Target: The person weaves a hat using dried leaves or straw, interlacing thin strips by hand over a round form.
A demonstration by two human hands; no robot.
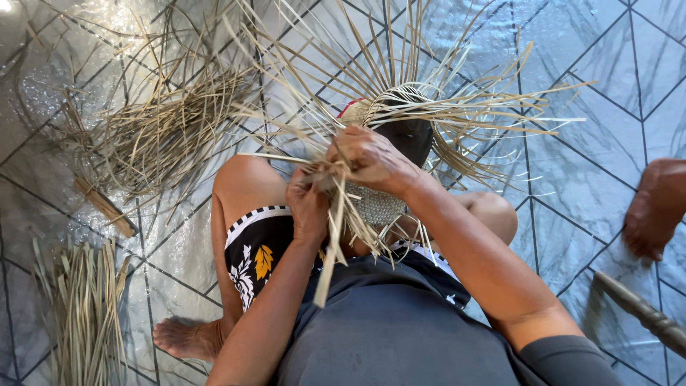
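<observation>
Basket (379, 204) half woven, on lap, middle of scene. Left hand (309, 207) pinches strip bunch (332, 236) shut. Right hand (371, 159) grips loose strips. Best pull strips tight, keep rows close, even.

Both hands raised together, left hand (309, 204) fisted; right hand (370, 159) curled over

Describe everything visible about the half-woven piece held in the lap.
The woven piece is a small rounded form of tightly plaited pale straw-like strips, unfinished: long loose strips fan out from its rim in all directions. It sits over a dark rounded form between the knees. The left hand pinches a bundle of strips near its edge; the right hand presses on top.
</observation>
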